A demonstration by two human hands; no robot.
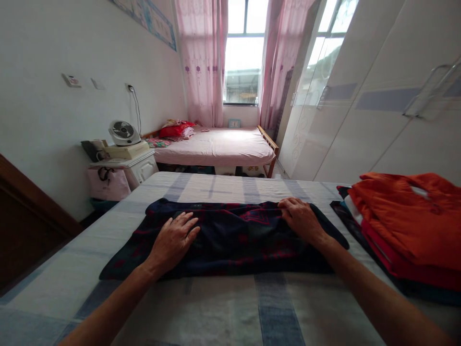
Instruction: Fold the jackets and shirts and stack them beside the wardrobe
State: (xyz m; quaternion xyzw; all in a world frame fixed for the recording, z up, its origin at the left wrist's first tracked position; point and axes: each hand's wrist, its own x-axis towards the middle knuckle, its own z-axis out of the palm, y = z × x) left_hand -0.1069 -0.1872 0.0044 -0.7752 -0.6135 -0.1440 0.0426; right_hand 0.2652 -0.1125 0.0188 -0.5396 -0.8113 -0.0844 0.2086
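Note:
A dark navy garment (230, 240) with red and green patterning lies folded into a long, wide strip across the bed in front of me. My left hand (175, 240) rests on its left part, fingers spread and flat on the cloth. On the right part lies my right hand (298, 218), its fingers bent over the far edge of the fabric. Whether those fingertips pinch the cloth is hard to make out. Some creases run through the middle of the garment between my hands.
A stack of folded clothes, an orange one (410, 216) on top, sits at the right on the checked bedsheet (223, 307). Beyond stand a second bed (216, 149), a white bedside cabinet (139, 168) with a fan (124, 132), and a white wardrobe (360, 129) along the right.

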